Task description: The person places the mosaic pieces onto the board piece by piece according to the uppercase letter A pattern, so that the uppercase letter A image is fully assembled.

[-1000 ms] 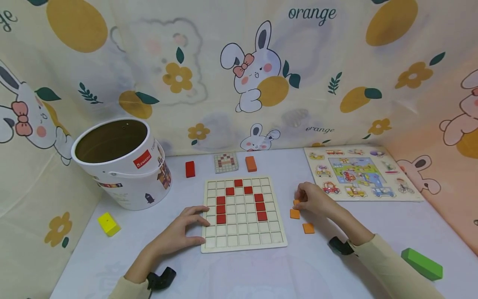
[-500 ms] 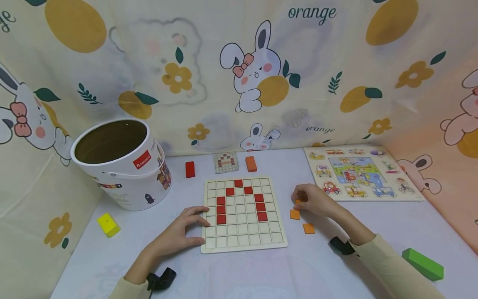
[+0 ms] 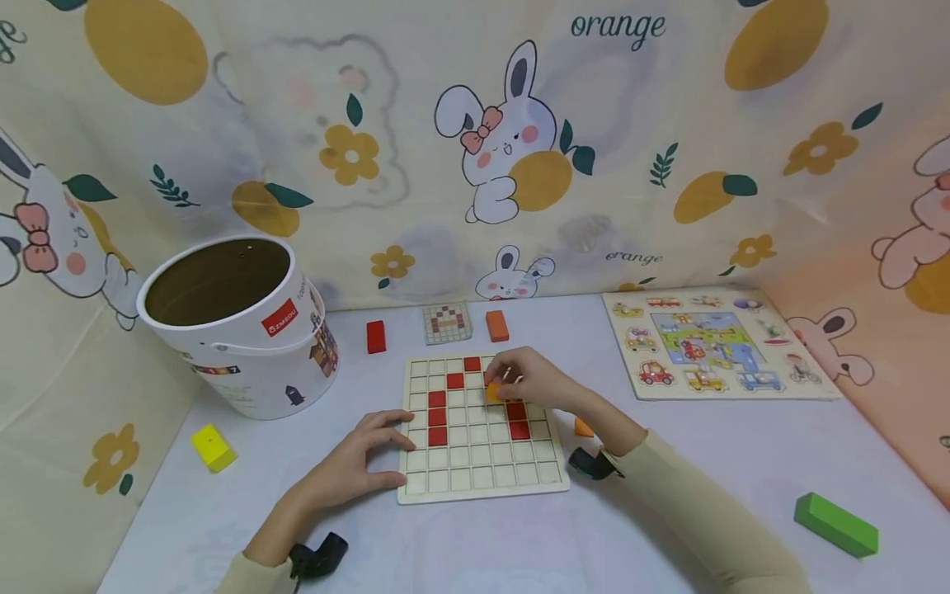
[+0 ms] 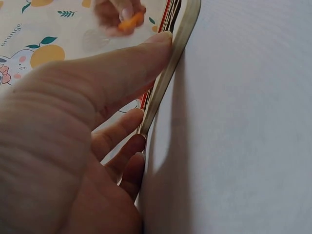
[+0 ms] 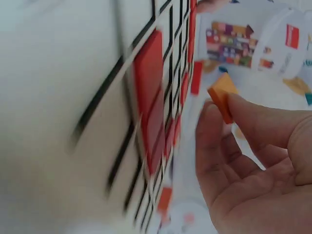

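Observation:
A wooden grid board point(image 3: 482, 470) lies on the table with several red tiles point(image 3: 438, 417) set in an arch shape. My right hand point(image 3: 519, 381) hovers over the board's upper middle and pinches an orange tile point(image 3: 493, 393) point(image 5: 222, 95) between thumb and fingers. My left hand point(image 3: 364, 458) rests flat on the table, its fingers point(image 4: 122, 63) pressing the board's left edge point(image 4: 168, 73). One loose orange tile point(image 3: 583, 427) lies right of the board, partly hidden by my right forearm.
A white bucket point(image 3: 237, 330) stands at the left, a yellow block point(image 3: 213, 447) before it. A red block point(image 3: 376, 337), a small pattern card point(image 3: 448, 322) and an orange block point(image 3: 496, 326) lie behind the board. A vehicle puzzle point(image 3: 712, 342) sits right; a green block point(image 3: 835, 524) near right.
My right hand lifted an orange tile from the table right of the board and carried it left over the board. The left hand stayed in place.

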`<state>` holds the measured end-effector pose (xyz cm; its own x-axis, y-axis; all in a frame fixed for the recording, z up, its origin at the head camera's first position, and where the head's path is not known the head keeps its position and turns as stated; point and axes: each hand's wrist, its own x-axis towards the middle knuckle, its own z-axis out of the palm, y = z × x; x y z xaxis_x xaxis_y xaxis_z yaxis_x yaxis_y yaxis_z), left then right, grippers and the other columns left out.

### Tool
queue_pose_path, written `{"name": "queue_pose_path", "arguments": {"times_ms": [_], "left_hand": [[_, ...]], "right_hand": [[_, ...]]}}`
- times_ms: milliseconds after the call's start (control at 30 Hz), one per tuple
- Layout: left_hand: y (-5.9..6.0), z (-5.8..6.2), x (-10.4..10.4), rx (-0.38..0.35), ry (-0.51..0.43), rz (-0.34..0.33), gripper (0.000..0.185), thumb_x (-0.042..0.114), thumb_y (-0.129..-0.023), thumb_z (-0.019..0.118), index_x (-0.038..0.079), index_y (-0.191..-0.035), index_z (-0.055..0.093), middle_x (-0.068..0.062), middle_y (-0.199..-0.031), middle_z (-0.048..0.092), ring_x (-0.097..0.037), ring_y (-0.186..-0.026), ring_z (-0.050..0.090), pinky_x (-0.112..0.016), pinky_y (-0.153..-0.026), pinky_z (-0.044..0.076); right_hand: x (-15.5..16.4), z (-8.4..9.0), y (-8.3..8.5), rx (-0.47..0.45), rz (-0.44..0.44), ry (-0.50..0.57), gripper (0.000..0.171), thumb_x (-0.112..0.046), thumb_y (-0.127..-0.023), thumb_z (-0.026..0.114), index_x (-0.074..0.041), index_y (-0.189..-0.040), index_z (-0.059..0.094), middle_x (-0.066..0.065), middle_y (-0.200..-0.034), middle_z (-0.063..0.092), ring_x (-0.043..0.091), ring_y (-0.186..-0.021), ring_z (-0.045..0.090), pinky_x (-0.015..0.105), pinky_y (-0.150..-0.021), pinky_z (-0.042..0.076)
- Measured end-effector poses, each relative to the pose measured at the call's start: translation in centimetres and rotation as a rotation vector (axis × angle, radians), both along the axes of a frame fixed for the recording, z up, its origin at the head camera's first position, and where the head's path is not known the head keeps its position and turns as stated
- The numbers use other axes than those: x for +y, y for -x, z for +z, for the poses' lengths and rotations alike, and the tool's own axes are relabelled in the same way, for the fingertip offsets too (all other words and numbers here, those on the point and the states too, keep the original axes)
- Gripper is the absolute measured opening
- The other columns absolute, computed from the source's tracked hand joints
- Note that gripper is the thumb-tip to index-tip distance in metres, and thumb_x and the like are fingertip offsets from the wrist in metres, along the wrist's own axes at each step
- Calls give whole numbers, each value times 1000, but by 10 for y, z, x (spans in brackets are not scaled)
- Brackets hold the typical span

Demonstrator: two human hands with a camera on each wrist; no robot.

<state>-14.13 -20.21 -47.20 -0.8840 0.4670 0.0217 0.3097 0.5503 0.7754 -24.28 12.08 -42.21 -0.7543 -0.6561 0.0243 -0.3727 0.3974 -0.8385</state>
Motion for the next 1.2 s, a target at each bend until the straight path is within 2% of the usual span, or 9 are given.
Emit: {"name": "queue_pose_path", "arguments": {"times_ms": [100, 300, 500, 800, 967, 1100, 1200], "left_hand": [[0, 0, 0, -12, -10, -2, 31, 28, -79, 84, 26, -107, 71, -3, -150, 44, -34, -143, 29, -64, -111, 29], [0, -1, -1, -27, -20, 2, 31, 29, -80, 84, 26, -108, 71, -2, -150, 44, -33, -144, 29, -65, -111, 27], [-1, 0, -2, -19, -17, 2, 32, 29, -79, 85, 27, -108, 71, -1, -150, 44, -33, -144, 28, -65, -111, 28], [0, -2, -3, 4, -10, -12, 32, 31, -80, 84, 28, -108, 70, -2, -150, 44, -34, -143, 29, -66, -111, 27], [1, -3, -3, 1, -6, -13, 31, 31, -80, 84, 28, -108, 70, -2, -150, 44, -34, -143, 29, -66, -111, 27], [1, -2, -2, -13, -1, -1, 32, 31, -79, 84, 29, -108, 70, -1, -150, 44, -32, -144, 29, -64, -112, 27], [0, -2, -1, -15, -3, 2, 32, 30, -79, 85, 29, -107, 70, -1, -150, 44, -32, -144, 29, -64, -112, 28]], "right_hand": [[-23, -3, 2, -23, 56, -4, 14, 9, -87, 68, 2, -98, 68, 6, -86, 62, 17, -79, 54, 25, -71, 50], [-52, -9, 2, -32, 93, -36, 14, 11, -84, 70, 1, -95, 69, 6, -85, 62, 15, -77, 52, 23, -69, 49], [-63, -12, -2, -27, 77, -85, 15, 10, -84, 71, -3, -91, 71, 1, -78, 61, 14, -72, 54, 24, -66, 48], [-67, -10, -10, 82, 25, -205, 12, 2, -83, 76, -9, -86, 73, -5, -77, 63, 12, -72, 55, 25, -65, 47], [-67, -9, -13, 136, 11, -268, 11, -2, -84, 77, -10, -90, 75, -5, -75, 62, 12, -70, 55, 27, -63, 47], [-56, -3, -15, 157, -20, -261, 15, -4, -85, 75, -8, -100, 74, -5, -79, 62, 13, -72, 55, 28, -65, 48], [-35, 2, -16, 173, -58, -221, 18, -3, -87, 73, -5, -105, 72, -3, -84, 63, 14, -76, 56, 28, -68, 49]]}}
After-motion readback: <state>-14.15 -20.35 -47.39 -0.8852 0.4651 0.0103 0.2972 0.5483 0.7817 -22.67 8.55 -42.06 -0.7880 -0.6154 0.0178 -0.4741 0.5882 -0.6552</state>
